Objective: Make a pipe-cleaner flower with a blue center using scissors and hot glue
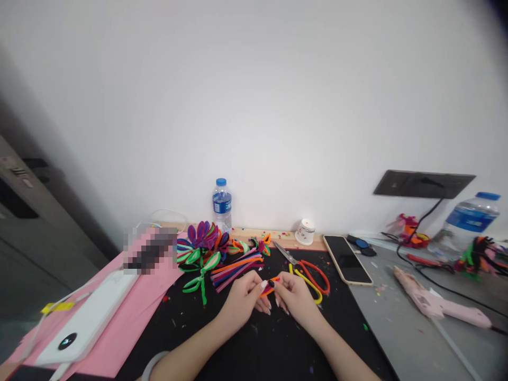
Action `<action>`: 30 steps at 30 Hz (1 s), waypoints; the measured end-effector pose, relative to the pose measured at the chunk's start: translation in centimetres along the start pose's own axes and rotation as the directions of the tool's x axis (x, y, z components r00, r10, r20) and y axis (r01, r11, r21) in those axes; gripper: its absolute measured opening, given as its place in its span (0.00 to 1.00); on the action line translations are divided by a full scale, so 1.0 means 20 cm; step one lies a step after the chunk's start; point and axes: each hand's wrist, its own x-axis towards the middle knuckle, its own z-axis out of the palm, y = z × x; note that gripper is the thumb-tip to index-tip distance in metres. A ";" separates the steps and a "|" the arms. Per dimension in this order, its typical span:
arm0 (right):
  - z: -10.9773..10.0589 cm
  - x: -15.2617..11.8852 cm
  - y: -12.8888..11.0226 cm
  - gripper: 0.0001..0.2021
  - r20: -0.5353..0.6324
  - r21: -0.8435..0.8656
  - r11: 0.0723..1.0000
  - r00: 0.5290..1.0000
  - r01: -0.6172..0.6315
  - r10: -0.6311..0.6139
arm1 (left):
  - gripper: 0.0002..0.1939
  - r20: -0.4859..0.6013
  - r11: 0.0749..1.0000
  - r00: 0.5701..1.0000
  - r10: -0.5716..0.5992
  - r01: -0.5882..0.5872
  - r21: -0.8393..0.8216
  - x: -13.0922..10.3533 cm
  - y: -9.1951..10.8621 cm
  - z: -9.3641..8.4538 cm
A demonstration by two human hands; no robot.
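Both hands meet over the black mat [246,349], pinching a small piece of bent orange and purple pipe cleaner [268,290] between them. My left hand [246,294] grips its left side with thumb and forefinger. My right hand [294,297] pinches its right side, and a dark spot shows by the right fingertips. Behind the left hand lies a bundle of straight pipe cleaners [237,268] in orange, purple, blue and pink. Just past the right hand are scissors [313,272] with red and yellow about the handles. Pipe cleaner flowers [203,236] with green leaves [201,271] lie to the left.
A water bottle [221,203] and an upturned paper cup [305,232] stand by the wall. Right of the mat lie a phone [347,259] and a pink glue gun [436,304] with a cord. Pink paper [130,323] under a white device [89,317] is at left.
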 end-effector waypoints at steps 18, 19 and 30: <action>-0.03 0.00 0.01 0.13 0.053 -0.081 0.991 0.994 0.104 -0.100 | 0.13 0.088 0.999 0.996 0.024 -0.022 -0.026 0.00 -0.02 -0.02; -0.03 0.00 0.01 0.12 0.041 -0.086 0.990 0.993 0.112 -0.109 | 0.13 0.096 0.999 0.995 0.027 -0.024 -0.029 0.00 -0.02 -0.02; -0.04 -0.02 -0.01 0.10 -0.014 -0.053 0.990 0.992 0.128 -0.129 | 0.14 0.171 0.999 0.985 0.013 -0.005 -0.046 0.00 -0.02 -0.01</action>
